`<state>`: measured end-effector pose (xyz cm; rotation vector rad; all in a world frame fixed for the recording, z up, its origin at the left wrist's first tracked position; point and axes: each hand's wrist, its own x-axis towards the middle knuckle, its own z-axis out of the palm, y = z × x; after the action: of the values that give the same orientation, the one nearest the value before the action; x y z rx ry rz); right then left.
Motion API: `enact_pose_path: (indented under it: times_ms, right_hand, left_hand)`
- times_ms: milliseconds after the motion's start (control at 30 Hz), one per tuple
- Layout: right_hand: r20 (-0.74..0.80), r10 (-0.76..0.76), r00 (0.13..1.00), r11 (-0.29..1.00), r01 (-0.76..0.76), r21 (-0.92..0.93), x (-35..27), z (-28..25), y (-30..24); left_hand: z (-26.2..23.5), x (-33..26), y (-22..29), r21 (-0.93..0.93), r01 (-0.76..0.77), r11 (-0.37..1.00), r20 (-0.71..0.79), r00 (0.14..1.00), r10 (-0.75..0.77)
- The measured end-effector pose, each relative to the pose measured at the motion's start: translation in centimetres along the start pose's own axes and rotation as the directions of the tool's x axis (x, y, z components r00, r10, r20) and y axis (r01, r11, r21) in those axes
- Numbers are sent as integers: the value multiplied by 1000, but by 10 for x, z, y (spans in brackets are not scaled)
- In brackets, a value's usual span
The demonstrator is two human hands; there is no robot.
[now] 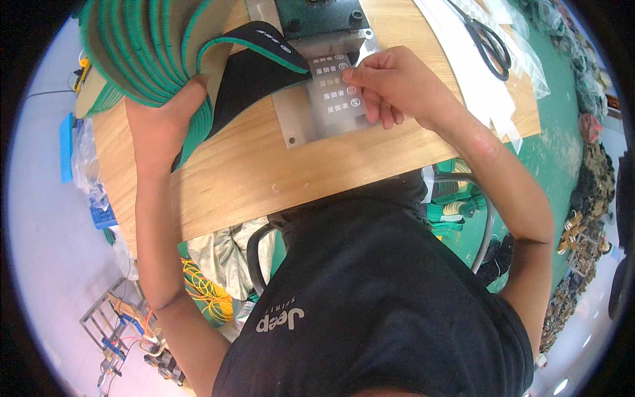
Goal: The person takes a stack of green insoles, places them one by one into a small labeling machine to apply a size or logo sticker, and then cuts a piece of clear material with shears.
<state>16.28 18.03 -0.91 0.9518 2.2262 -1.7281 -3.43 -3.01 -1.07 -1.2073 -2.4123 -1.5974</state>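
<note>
My left hand point(165, 122) is wrapped round a thick fanned stack of green foam insoles point(142, 49) at the upper left. From that stack a black-topped insole point(248, 83) with a green edge reaches right, its tip beside a dark metal press block point(314, 16). Below the block lies a flat metal plate point(297, 126). A clear strip of printed white labels point(336, 92) runs over the plate, its far end at the block. At the strip's right edge my right hand point(400, 83) is closed in a pinch, thumb and forefinger on the film, other fingers curled.
Black-handled scissors point(489, 46) lie on white paper sheets point(446, 33) at the right of the wooden table point(231, 192). A metal-framed chair point(488, 225) is below the table edge. Yellow cord point(205, 291) and a pale cloth sack point(228, 255) lie lower left.
</note>
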Motion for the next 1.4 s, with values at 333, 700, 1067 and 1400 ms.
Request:
enact_pose_path:
  times_ms: [333,700,1067,1400]
  right_hand:
    - [-71,-102,992,991,107,84,-12,-6,9]
    - [-202,-95,975,896,172,410,-21,-29,38]
    - [-433,-592,679,783,357,-510,-49,-39,19]
    - [188,-982,22,-105,762,-639,-54,81,-89]
  left_hand:
    - [7,1,12,217,76,973,191,974,-119]
    - [22,10,20,533,-228,815,478,876,-67]
    - [-38,46,-7,230,-15,973,765,621,-171]
    - [-62,-3,119,493,-65,868,549,797,-252]
